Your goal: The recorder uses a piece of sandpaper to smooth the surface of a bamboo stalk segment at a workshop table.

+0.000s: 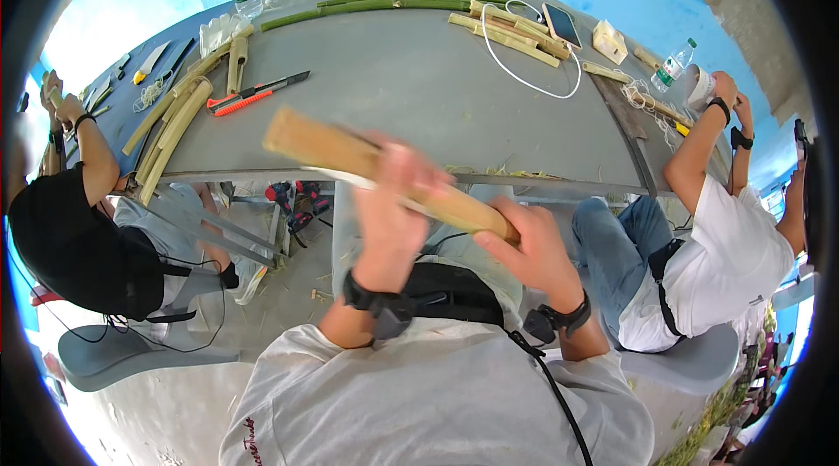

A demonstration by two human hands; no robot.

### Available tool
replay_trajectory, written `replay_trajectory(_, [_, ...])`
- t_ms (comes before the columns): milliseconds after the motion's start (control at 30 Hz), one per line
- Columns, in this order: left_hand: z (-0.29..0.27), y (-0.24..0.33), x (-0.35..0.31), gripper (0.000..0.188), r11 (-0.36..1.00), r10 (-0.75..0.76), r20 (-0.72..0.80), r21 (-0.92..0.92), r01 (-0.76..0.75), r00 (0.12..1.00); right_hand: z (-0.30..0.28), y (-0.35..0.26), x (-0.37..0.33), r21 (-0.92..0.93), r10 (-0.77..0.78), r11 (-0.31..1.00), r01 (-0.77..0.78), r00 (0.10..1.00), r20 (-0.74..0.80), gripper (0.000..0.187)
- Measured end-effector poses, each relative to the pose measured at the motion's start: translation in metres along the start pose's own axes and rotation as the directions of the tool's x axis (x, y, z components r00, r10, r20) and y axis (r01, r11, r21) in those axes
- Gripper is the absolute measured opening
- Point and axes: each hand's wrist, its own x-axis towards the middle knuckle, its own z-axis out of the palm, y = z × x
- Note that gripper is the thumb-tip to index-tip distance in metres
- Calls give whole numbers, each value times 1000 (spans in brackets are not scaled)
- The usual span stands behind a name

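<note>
A split piece of bamboo slants across my front, just over the near table edge, its wide end up to the left. My left hand is wrapped round its middle and smeared by motion. A thin white edge shows along the underside by that hand; what it is I cannot make out. My right hand grips the lower right end, thumb on top. On the table beyond lies an orange utility knife with its blade out.
Bamboo strips lie at the left, green stalks along the back. A phone with a white cable, a tissue pack and a water bottle stand right. Co-workers sit on both sides. Power tools lie beneath the table.
</note>
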Motion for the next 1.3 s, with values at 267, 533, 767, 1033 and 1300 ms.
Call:
replay_trajectory(267, [-18,29,24,26,989,138,26,-50,-137,990,0,13,-6,69,57,996,-50,993,-103,41])
replay_trajectory(533, [4,-6,4,27,996,-64,67,65,60,996,17,9,10,69,-31,997,37,996,-83,41])
replay_trajectory(767, [-15,33,18,32,995,90,-57,-46,-92,994,3,13,3,161,39,986,-47,998,53,32])
replay_trajectory(1033, [-7,20,6,38,995,60,156,-85,-47,986,-2,-9,8,246,-76,967,73,997,-1,31])
replay_trajectory(1300, [4,10,-6,35,998,52,165,-34,-47,985,-1,-4,7,248,-116,964,98,992,58,34])
